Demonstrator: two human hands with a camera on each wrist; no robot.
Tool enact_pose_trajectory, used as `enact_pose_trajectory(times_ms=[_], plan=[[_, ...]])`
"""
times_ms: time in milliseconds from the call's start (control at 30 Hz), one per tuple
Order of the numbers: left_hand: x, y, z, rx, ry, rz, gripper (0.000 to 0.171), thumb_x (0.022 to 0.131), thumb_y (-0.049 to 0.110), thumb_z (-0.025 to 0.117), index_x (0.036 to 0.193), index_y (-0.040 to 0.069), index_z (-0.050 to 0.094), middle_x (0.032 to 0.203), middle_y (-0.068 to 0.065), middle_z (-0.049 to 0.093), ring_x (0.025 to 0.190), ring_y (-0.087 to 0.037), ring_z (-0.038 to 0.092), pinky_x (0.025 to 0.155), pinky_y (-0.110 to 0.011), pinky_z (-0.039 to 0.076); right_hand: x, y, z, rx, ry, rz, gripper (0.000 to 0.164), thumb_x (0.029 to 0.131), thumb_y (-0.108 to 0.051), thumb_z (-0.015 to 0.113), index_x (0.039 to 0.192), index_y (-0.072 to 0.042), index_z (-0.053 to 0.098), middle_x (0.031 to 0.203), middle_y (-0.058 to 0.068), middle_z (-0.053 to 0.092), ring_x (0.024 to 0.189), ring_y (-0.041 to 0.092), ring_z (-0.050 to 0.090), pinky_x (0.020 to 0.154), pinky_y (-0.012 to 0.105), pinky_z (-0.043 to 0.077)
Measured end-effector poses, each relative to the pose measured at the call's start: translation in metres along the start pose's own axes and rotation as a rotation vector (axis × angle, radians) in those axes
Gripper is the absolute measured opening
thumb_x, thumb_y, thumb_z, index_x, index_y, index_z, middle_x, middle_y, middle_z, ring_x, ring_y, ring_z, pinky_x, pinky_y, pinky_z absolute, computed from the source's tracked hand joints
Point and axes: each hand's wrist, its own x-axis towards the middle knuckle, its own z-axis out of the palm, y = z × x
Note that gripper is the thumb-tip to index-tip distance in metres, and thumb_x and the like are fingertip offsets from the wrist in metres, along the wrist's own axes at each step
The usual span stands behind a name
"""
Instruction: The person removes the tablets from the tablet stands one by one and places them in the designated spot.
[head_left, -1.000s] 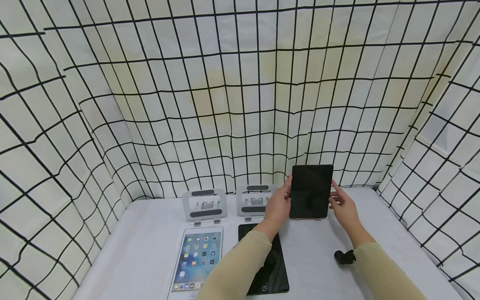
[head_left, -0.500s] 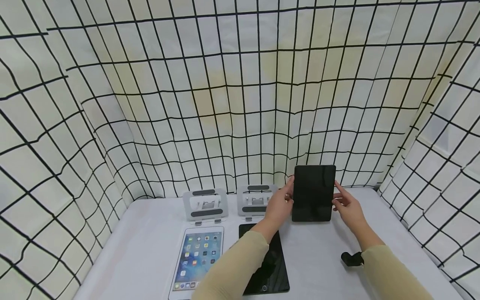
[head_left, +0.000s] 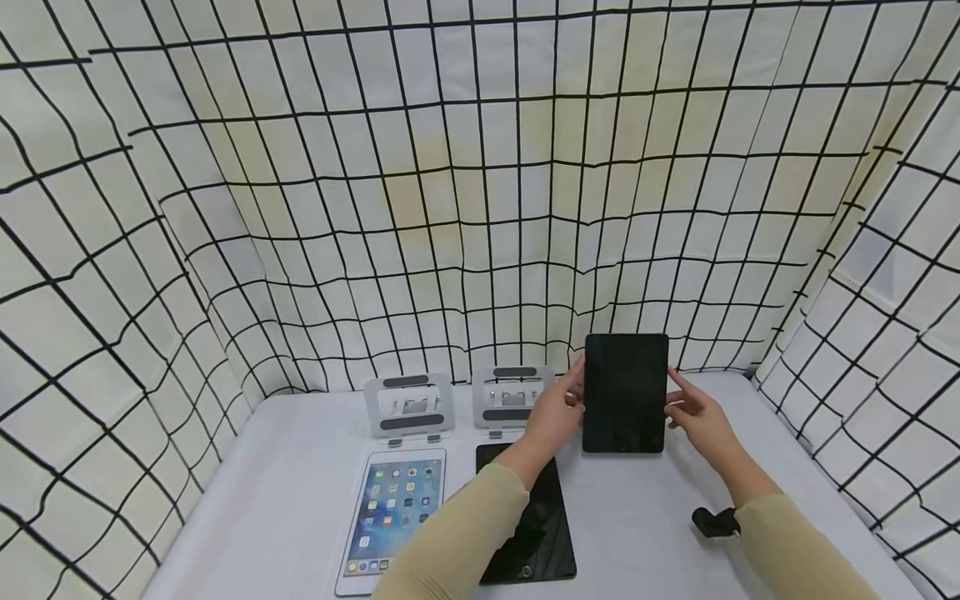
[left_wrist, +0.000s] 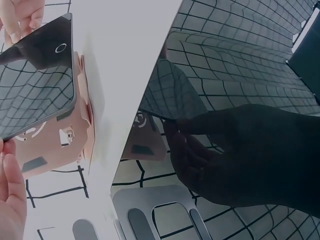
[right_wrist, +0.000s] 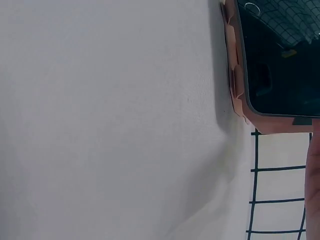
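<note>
A black tablet [head_left: 625, 392] is held upright between both hands, its dark screen facing the head camera. My left hand [head_left: 555, 412] grips its left edge, while my right hand [head_left: 699, 423] pinches the right edge with thumb and fingers. Behind the tablet stands a pink folding tablet stand [left_wrist: 52, 145]; the head view hides it. In the left wrist view a gap shows between the tablet's lower part and the stand's back plate. The right wrist view shows the stand's front lips [right_wrist: 238, 82] close along the tablet's bottom edge.
Two grey tablet stands [head_left: 372, 408] stand in a row at the left. Before them lie a white tablet [head_left: 393, 517] with its screen lit and a dark black tablet [head_left: 551, 533]. A small black object [head_left: 712, 522] shows beside the right sleeve. Black-gridded white walls [head_left: 517, 242] enclose the white table [head_left: 277, 483].
The held tablet has come slightly down and toward me, and its bottom edge now covers the pink lip seen earlier under it. Both hands have moved along with it.
</note>
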Motion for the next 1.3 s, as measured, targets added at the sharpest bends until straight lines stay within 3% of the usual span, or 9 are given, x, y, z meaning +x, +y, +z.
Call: enact_pose_trajectory(times_ms=[500,867,1100,1300], plan=[[-0.014,-0.003,-0.007,-0.052,-0.045,-0.025,0.085,0.091,-0.003,0.066,0.151,0.048,0.034,0.102,0.007,0.061,0.09,-0.006,0.062,0.071,-0.025,0.053,-0.012,-0.002,-0.001,0.032,-0.078,0.073,0.071,0.098,-0.002,0.058,0.158,-0.018,0.024,0.119,0.024,0.06,0.092,0.008,0.062,0.075,0.037,0.057],[-0.029,-0.006,-0.011,-0.114,-0.072,-0.074,0.083,0.091,-0.004,0.063,0.151,0.046,0.035,0.101,0.005,0.062,0.084,-0.007,0.062,0.07,-0.027,0.052,-0.026,-0.005,0.002,0.038,-0.115,0.07,0.07,0.096,-0.001,0.059,0.157,-0.011,0.026,0.114,0.021,0.061,0.091,0.01,0.063,0.073,0.032,0.056],[-0.037,-0.006,-0.014,-0.166,-0.057,-0.08,0.082,0.089,-0.005,0.066,0.152,0.039,0.038,0.099,-0.001,0.064,0.079,-0.009,0.061,0.07,-0.026,0.052,-0.028,-0.007,-0.001,0.029,-0.177,0.057,0.071,0.096,-0.002,0.059,0.157,-0.012,0.026,0.113,0.021,0.06,0.088,0.026,0.065,0.074,0.035,0.056],[-0.046,-0.006,-0.012,-0.192,-0.076,-0.083,0.084,0.087,-0.01,0.064,0.153,0.035,0.038,0.098,0.0,0.063,0.084,-0.007,0.061,0.07,-0.026,0.052,-0.033,-0.007,-0.004,0.046,-0.212,0.059,0.071,0.095,-0.003,0.062,0.157,-0.009,0.027,0.112,0.022,0.059,0.081,0.025,0.064,0.073,0.033,0.055]])
